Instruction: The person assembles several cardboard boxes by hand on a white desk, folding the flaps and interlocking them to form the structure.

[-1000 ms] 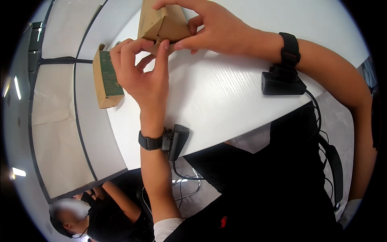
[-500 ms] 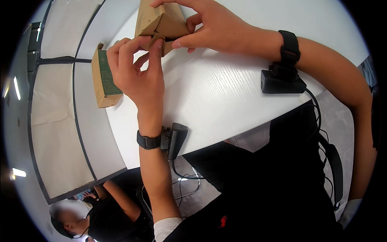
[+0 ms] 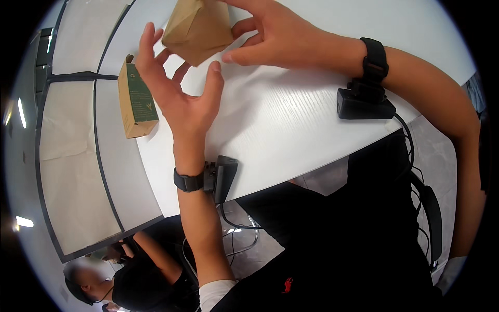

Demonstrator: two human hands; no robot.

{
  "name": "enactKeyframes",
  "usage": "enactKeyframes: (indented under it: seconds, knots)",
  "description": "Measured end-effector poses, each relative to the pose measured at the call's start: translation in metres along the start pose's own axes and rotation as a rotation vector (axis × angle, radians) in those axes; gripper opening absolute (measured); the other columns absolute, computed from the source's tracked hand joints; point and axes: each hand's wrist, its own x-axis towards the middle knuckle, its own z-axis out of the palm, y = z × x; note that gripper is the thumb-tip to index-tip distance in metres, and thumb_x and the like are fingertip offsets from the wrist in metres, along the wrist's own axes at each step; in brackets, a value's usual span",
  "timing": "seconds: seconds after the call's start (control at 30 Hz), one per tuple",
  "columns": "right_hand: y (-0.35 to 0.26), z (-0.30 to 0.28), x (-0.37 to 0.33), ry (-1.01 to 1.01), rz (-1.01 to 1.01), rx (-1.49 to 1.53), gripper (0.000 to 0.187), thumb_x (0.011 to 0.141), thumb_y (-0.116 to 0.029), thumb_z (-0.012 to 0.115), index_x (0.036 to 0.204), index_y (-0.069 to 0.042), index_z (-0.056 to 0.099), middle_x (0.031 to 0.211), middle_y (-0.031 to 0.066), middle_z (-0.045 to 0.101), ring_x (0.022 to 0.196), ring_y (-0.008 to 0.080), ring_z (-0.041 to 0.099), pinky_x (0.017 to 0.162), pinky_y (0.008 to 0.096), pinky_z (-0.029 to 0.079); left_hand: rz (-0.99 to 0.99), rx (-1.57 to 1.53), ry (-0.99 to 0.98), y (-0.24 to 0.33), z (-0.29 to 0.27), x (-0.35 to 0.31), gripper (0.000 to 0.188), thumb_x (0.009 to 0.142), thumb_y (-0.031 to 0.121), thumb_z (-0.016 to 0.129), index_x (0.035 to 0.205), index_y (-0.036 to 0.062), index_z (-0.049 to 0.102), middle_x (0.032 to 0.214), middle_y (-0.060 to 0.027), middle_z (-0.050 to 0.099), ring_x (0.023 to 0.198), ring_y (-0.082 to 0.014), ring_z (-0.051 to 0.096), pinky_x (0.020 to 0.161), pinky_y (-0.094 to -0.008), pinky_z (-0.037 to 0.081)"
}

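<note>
A brown cardboard box point(image 3: 200, 34) is tilted at the top edge of the view, its folded end facing me; its far part is cut off. My right hand point(image 3: 275, 39) grips it from the right, with fingers bent against its side and the thumb near its lower corner. My left hand point(image 3: 182, 99) is open just below and left of that box, thumb and fingers spread; a few fingertips are close to its lower left edge, and whether they touch I cannot tell. A second brown box point(image 3: 138, 101) with a green panel stands left of my left hand, its top flap raised.
The white table point(image 3: 291, 119) lies under both hands. A framed partition point(image 3: 67, 130) runs along its left side. Each wrist wears a black strap with a black device point(image 3: 365, 105) and a cable. Another person point(image 3: 140, 281) sits at lower left.
My left hand has let go of the box's end flap and spread its fingers. The box has turned in my right hand, its end now looking closed, and shifted slightly left.
</note>
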Motion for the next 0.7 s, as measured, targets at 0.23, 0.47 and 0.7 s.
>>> enactKeyframes:
  seconds: [0.23,0.47,0.7]
  knots:
    - [0.005,0.007,-0.002,-0.095,-0.103,-0.201,0.076,0.089,-0.011,0.066,0.158,-0.025,0.038,0.158,0.0182,0.039,0.119,0.0305,0.063,0.093,0.035,0.06,-0.43,0.191,0.107,-0.005,-0.002,0.001,0.066,0.079,0.024,0.084,0.132,0.0033,0.05,0.13,-0.0133,0.047,0.117,-0.0261,0.052,0.088,-0.0379,0.056]
    - [-0.025,-0.015,0.006,-0.158,0.46,-0.006,0.079,0.093,-0.006,0.065,0.162,-0.017,0.029,0.164,0.0301,0.014,0.117,0.0309,0.065,0.092,0.0329,0.058,-0.099,0.375,0.413,0.001,-0.04,0.008,0.053,0.077,0.009,0.076,0.126,0.0043,0.054,0.126,-0.0106,0.048,0.112,-0.0249,0.054,0.088,-0.0372,0.051]
    - [0.013,0.0,-0.001,-0.032,0.121,-0.305,0.072,0.092,-0.01,0.064,0.157,-0.031,0.041,0.165,0.0251,0.023,0.112,0.0294,0.07,0.093,0.0358,0.059,-0.326,0.644,0.616,-0.031,-0.123,-0.017,0.051,0.085,0.014,0.077,0.126,-0.0015,0.051,0.132,-0.0152,0.045,0.122,-0.0295,0.047,0.098,-0.0434,0.05]
